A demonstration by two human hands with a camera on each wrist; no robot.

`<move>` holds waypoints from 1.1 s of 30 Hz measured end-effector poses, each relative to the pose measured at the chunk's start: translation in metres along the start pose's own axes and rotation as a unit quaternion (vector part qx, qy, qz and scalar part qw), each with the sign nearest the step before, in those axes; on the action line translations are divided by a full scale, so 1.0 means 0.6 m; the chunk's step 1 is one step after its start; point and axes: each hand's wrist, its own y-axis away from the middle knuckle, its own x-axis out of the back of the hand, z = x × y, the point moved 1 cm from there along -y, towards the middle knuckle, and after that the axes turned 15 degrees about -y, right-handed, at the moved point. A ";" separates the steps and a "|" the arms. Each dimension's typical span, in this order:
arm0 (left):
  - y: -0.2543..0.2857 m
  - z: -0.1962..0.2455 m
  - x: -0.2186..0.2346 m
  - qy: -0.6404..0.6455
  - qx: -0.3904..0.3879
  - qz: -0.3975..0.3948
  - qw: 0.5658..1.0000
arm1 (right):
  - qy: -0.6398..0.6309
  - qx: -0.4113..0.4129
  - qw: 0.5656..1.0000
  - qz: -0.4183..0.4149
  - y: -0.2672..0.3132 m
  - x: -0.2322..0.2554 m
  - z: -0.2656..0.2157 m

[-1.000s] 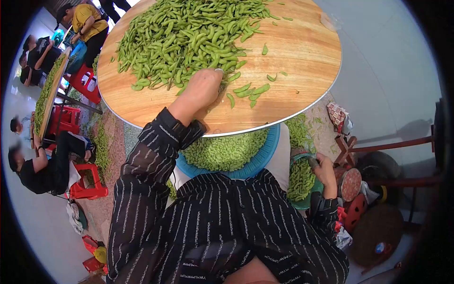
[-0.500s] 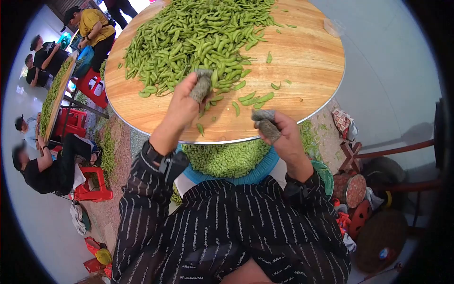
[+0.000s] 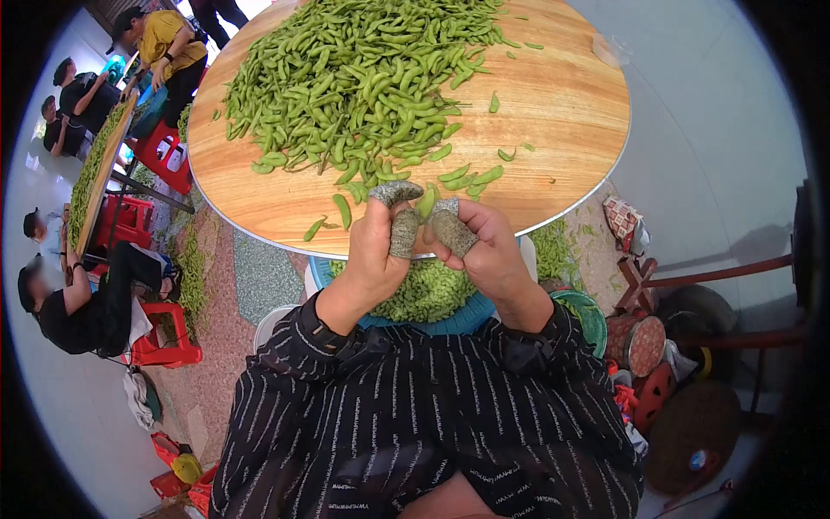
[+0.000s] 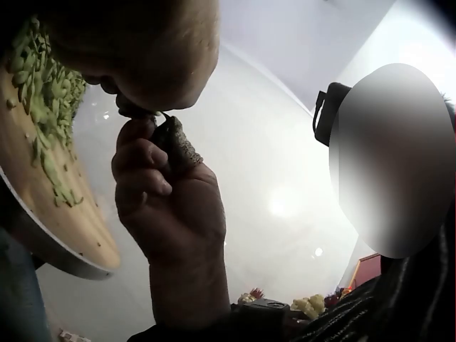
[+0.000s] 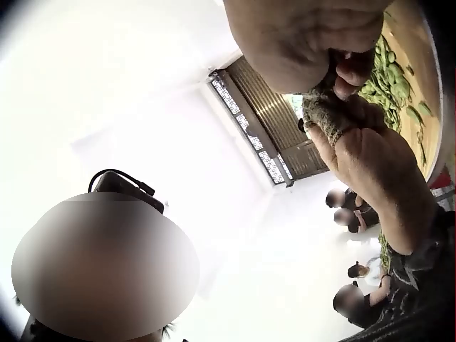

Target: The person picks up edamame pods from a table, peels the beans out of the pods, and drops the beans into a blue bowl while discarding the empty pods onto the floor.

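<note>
Green pods (image 3: 346, 86) heap on the wooden table (image 3: 562, 104), apparently kept within easy reach. Left hand (image 3: 378, 251), in grey finger wraps (image 3: 403, 235), probably for protection, pinches a single pod (image 3: 426, 202). Pod sits between both hands at the table edge, by the blue basin (image 3: 471, 317) of beans, likely to shorten the drop. Right hand (image 3: 494, 253), also wrapped, pinches it too. Green basket (image 3: 594, 322) stands farther right.

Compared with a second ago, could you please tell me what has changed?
The right hand has left the green basket and come up to the left hand, which drew back from the pile; a pod is now held between them. The round table and blue basin stayed put.
</note>
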 end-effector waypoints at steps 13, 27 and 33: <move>0.010 -0.024 -0.017 -0.082 -0.066 0.015 0.994 | 0.042 0.066 0.994 0.076 -0.011 0.006 0.038; 0.036 -0.045 -0.032 0.072 0.013 -0.050 0.996 | 0.045 0.058 0.997 -0.003 0.001 0.021 0.042; 0.055 -0.055 -0.037 0.347 0.249 -0.112 0.897 | 0.055 0.059 0.996 -0.035 -0.004 0.037 0.050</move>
